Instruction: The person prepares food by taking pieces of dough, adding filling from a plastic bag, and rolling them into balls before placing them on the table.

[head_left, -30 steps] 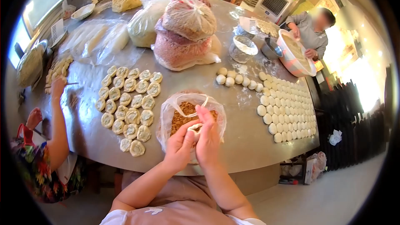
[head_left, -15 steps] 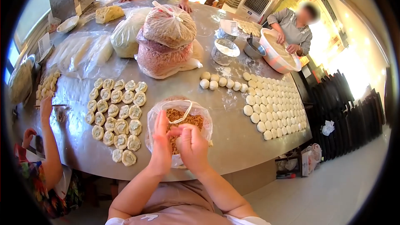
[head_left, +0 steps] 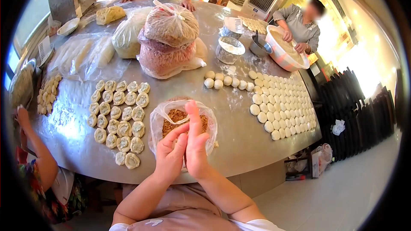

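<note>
Brown filling (head_left: 174, 117) in open plastic bag (head_left: 157, 122), just beyond left hand (head_left: 170, 156) and right hand (head_left: 196, 147), pressed palm to palm; anything between hidden, cannot tell. Best worked over bag, even pressure.

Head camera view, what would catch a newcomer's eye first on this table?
First the left hand and right hand, pressed palm to palm just above an open bag of brown crumbly filling at the near edge of the metal table. Then the neat rows of round white dough pieces along the right side, and two bulging bags stacked in the middle.
</note>
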`<act>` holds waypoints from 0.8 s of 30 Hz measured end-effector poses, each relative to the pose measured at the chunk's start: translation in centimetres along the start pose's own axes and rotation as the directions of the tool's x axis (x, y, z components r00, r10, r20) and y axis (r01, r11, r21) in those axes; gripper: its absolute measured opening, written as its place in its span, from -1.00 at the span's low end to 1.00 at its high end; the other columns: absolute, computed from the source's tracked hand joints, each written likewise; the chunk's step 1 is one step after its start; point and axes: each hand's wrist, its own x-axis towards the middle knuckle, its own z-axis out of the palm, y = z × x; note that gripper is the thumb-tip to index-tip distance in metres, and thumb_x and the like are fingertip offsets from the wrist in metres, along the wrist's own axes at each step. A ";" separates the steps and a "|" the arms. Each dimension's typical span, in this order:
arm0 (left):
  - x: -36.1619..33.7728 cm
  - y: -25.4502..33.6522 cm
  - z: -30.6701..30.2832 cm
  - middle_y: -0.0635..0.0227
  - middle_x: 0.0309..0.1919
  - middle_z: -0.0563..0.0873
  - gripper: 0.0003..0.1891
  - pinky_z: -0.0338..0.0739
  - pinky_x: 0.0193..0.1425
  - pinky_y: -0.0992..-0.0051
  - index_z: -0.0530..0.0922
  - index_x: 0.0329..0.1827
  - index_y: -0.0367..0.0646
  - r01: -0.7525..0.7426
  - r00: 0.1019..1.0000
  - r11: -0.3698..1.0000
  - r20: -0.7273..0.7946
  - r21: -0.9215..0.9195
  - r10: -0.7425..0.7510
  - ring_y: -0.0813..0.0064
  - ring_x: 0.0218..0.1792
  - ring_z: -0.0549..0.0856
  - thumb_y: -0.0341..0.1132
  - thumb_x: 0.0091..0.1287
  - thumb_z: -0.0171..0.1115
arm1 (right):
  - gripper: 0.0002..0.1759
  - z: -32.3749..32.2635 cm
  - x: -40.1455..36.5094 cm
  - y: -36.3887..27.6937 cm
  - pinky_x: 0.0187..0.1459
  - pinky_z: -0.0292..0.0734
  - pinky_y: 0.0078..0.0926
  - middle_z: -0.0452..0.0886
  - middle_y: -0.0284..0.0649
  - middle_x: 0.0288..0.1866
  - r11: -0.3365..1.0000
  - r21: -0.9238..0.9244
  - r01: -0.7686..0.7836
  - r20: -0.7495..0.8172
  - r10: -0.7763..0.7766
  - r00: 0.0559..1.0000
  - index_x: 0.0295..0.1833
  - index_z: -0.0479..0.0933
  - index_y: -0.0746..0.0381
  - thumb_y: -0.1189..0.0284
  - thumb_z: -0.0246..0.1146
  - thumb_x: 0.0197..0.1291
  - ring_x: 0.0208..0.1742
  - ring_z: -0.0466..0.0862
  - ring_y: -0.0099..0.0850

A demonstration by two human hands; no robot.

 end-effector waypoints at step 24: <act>1.0 -0.2 -6.2 0.18 -0.12 0.71 -0.40 0.48 0.24 0.29 0.61 0.04 -0.33 -0.141 0.990 0.989 0.019 0.040 0.140 0.20 0.32 0.51 0.15 0.49 -0.01 | -0.36 2.8 -1.8 0.8 -0.34 0.47 -0.62 0.59 -0.25 -0.13 0.936 -0.326 0.133 -0.021 -0.148 0.989 0.15 0.42 0.34 -0.08 -0.06 0.47 -0.30 0.58 -0.57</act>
